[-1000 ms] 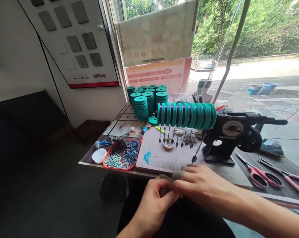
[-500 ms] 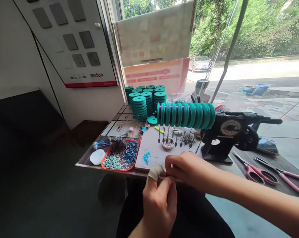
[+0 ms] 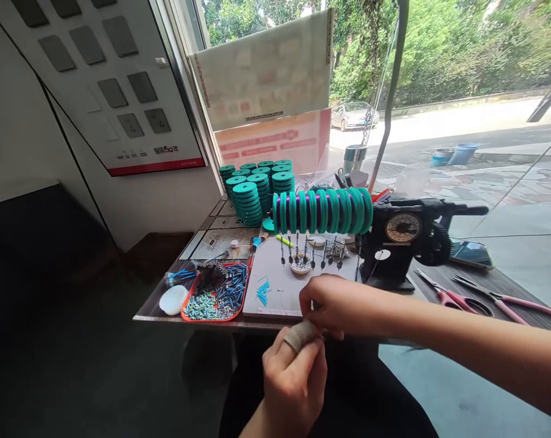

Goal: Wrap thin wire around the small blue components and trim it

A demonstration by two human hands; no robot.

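Note:
My left hand (image 3: 293, 374) is closed in a pinch just past the table's front edge, a beige wrap around one finger. My right hand (image 3: 325, 304) is closed too, its fingertips meeting the left ones. Whatever lies between the fingertips is too small and covered to make out. Beyond the hands, a row of teal spools (image 3: 323, 211) sits on the shaft of a black winding machine (image 3: 394, 243). Several dark weights (image 3: 305, 258) dangle on lines below the spools. Underneath them is a small bowl of silvery beads (image 3: 301, 263). Thin blue tubes (image 3: 262, 293) lie on the white board (image 3: 275, 267).
To the left are an orange-rimmed tray (image 3: 245, 298) of small parts and a white round lid (image 3: 173, 300). Stacked teal spools (image 3: 246, 204) stand at the back. Pink-handled scissors (image 3: 449, 298), pink-handled pliers (image 3: 503, 299) and a phone (image 3: 471, 252) lie at right.
The view has shifted, so the table things sit a little further left. My left index finger has bent over further, and the hands remain together at the fingertips.

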